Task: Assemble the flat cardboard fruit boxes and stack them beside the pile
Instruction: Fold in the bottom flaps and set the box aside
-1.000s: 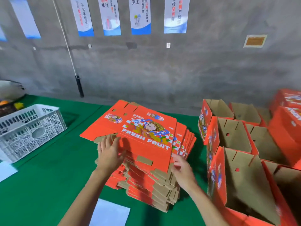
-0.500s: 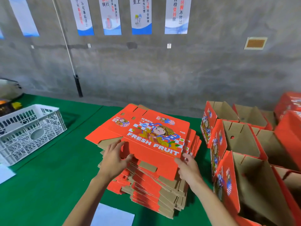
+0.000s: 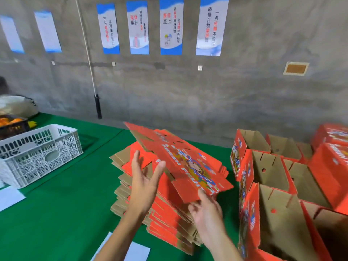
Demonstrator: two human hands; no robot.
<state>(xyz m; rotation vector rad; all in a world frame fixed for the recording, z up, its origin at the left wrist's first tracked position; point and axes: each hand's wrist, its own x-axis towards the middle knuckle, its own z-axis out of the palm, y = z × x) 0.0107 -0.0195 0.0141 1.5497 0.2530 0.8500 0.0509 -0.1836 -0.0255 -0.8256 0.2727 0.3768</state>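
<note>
Right now the left hand [image 3: 144,182] is raised above the pile with its fingers straight and spread, thumb apart; the fingertips touch or nearly touch the underside of the lifted flat box [image 3: 180,162], and no finger curls round it. The right hand [image 3: 206,213] is at the near corner of that same box, fingers bent at the cardboard's lower edge; whether it truly pinches the edge or only props it cannot be told, since the fingertips are blurred. The flat box is tilted, its far end high toward the wall and its near end low by the right hand, printed red face up with a cartoon figure on it.

Beneath it sits the pile of flat boxes [image 3: 156,213], red and brown layers fanned unevenly, resting on the green table cover [image 3: 56,213]. Just right of the pile stand the assembled boxes [image 3: 273,176], open at the top with brown insides and red outsides, set in rows; more red boxes are behind them toward the right edge.

Well to the left, a white plastic crate [image 3: 37,153] sits on the green cover, and behind it a dark crate of oranges [image 3: 11,123]. White paper sheets [image 3: 137,251] lie near the forearms and at the left edge. Blue and white posters [image 3: 171,25] hang on the grey concrete wall [image 3: 244,100].
</note>
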